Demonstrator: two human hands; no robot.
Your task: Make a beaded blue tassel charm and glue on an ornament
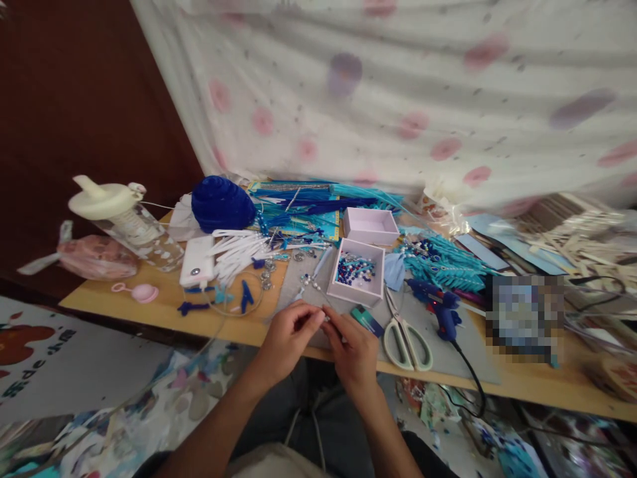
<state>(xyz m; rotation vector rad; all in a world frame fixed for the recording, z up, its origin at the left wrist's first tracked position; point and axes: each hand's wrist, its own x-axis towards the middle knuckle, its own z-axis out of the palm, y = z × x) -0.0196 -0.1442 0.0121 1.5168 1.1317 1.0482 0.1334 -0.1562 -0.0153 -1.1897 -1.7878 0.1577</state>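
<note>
My left hand [287, 335] and my right hand [353, 346] meet at the front edge of a low wooden table [149, 312], fingertips pinched together on something small and thin that I cannot make out. A thin strand with a few pale beads [309, 282] runs up from my fingers. Just beyond them stands a small white box of blue and white beads [357, 271]. A teal-capped tube [367, 320] lies beside my right hand.
Pale green scissors [405, 335] and a blue glue gun [440, 309] lie to the right. An empty white box [371, 226], blue tassels [308, 199], a dark blue ruffled piece [221, 202], white sticks [239, 249], a power bank [197, 261] and a lidded bottle [124, 219] crowd the table.
</note>
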